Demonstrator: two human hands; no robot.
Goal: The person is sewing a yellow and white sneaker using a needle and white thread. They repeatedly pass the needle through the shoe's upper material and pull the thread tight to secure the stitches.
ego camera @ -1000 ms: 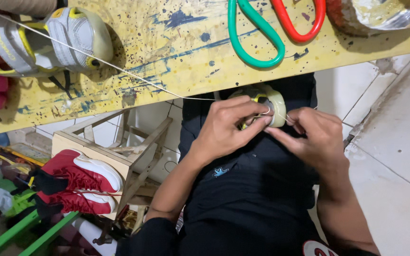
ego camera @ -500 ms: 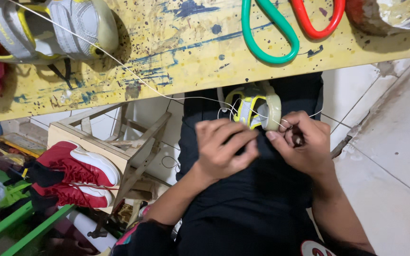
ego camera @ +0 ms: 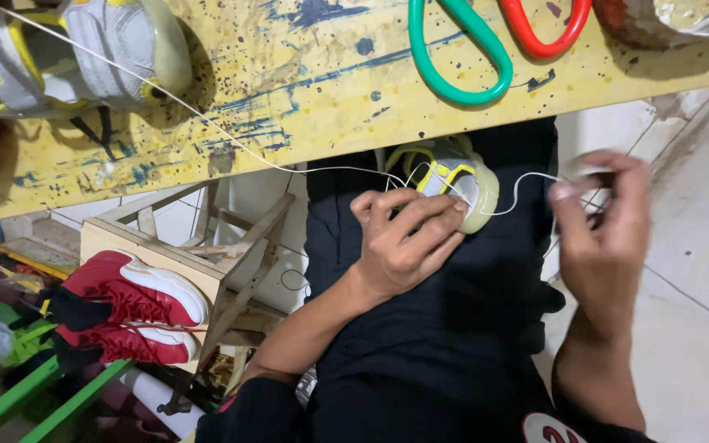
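Note:
My left hand (ego camera: pixel 408 238) grips a grey and yellow sneaker (ego camera: pixel 453 176) against my lap, just below the edge of the yellow workbench (ego camera: pixel 305 90). A white thread (ego camera: pixel 527 184) runs from the shoe's toe to my right hand (ego camera: pixel 601 238), which pinches it out at the right, blurred. The same thread stretches up and left across the bench toward a matching grey and yellow sneaker (ego camera: pixel 75 49) lying there.
Green-handled and red-handled scissors (ego camera: pixel 486 45) lie on the paint-spattered bench. A wooden stool (ego camera: pixel 198 262) stands at my left, with a pair of red sneakers (ego camera: pixel 133 308) beside it. Green rods (ego camera: pixel 26 398) lie at the lower left. Pale floor tiles (ego camera: pixel 691 271) are at the right.
My right hand has pulled away from the shoe to the right, drawing the thread out. The left hand stays clamped on the sneaker.

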